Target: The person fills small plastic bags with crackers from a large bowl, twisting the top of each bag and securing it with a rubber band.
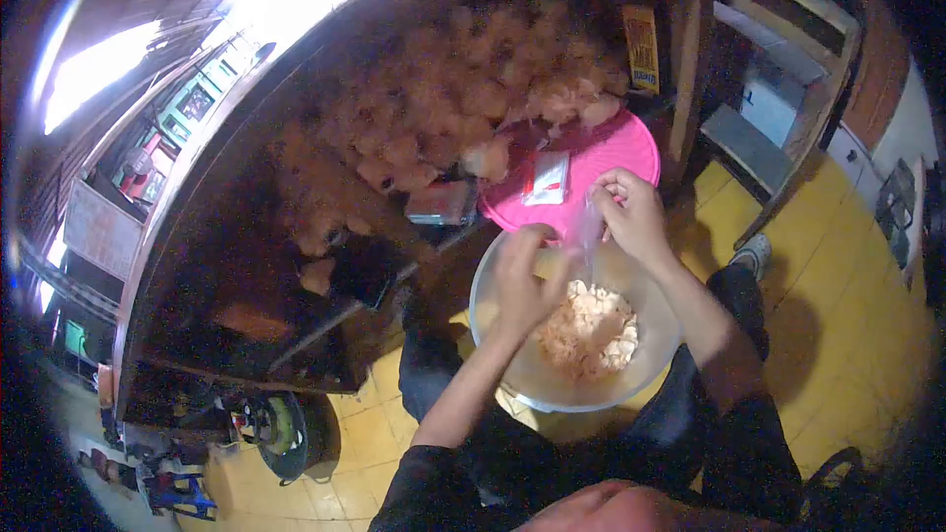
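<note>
My right hand (634, 218) pinches a thin clear plastic bag (589, 229) above a wide translucent bowl (491, 319). To the bag's left is my left hand (527, 281), fingers curved and apart, somewhat blurred; whether a fingertip touches the bag is hard to see. Pale, chip-like pieces (598, 323) fill the bottom of the bowl, which sits between my legs. Just beyond my hands lies a pink round tray or lid (621, 153). On it rests a stack of clear plastic bags (546, 178) with a red mark.
A large heap of small filled packets (463, 89) covers the dark table behind the pink tray. Another clear pack (440, 203) lies near the table's edge. A yellow box (641, 47) stands at the back. A wooden chair (778, 108) is at right, a dark bucket (296, 438) at lower left.
</note>
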Tool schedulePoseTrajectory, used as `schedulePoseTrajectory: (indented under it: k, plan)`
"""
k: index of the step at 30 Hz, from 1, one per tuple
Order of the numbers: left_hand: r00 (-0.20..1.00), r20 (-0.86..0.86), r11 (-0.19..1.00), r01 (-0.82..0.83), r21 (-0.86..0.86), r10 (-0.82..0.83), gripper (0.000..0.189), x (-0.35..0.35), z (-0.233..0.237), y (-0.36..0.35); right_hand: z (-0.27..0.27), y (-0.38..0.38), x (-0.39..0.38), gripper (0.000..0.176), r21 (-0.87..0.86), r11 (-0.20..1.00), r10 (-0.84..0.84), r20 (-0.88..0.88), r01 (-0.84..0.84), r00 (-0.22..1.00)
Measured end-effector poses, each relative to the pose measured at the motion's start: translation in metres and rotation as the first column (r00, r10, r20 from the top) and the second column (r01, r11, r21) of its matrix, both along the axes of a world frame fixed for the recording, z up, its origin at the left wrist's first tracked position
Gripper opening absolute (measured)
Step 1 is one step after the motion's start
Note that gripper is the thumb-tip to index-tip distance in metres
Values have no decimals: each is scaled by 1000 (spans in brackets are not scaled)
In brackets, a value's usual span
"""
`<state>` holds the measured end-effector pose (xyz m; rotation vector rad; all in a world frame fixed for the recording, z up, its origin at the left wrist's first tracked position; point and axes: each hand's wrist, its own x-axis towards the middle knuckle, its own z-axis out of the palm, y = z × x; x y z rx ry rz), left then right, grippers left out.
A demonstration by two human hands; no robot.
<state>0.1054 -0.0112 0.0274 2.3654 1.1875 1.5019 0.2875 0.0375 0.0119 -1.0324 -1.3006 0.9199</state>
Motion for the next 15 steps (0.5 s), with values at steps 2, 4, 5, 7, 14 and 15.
schedulePoseTrajectory:
  k: [2, 4, 5, 7, 14, 15]
  plan:
    - [997, 63, 992, -30, -120, 37, 17, 14, -8, -13, -7, 1, -10, 12, -19, 999, 26, -14, -26, 1000]
    - [983, 182, 963, 30, -268, 20, 17, 9, -19, -7, -7, 2, -20, 11, -32, 998, 57, -12, -57, 998]
    - [982, 189, 962, 26, -271, 27, 17, 4, -24, -5, -8, 0, -24, 11, -53, 996, 62, -79, -66, 995]
    - [878, 469, 816, 204, -540, 91, 18, -8, -25, -4, -11, -5, -28, 11, -79, 993, 72, -140, -83, 987]
    - [741, 638, 670, 366, -646, 210, 15, -43, -52, 0, -12, -29, -48, 23, -37, 943, 313, 435, -330, 845]
    - [725, 657, 654, 398, -643, 206, 15, -45, -49, -1, -15, -29, -51, 25, -66, 934, 353, 332, -352, 875]
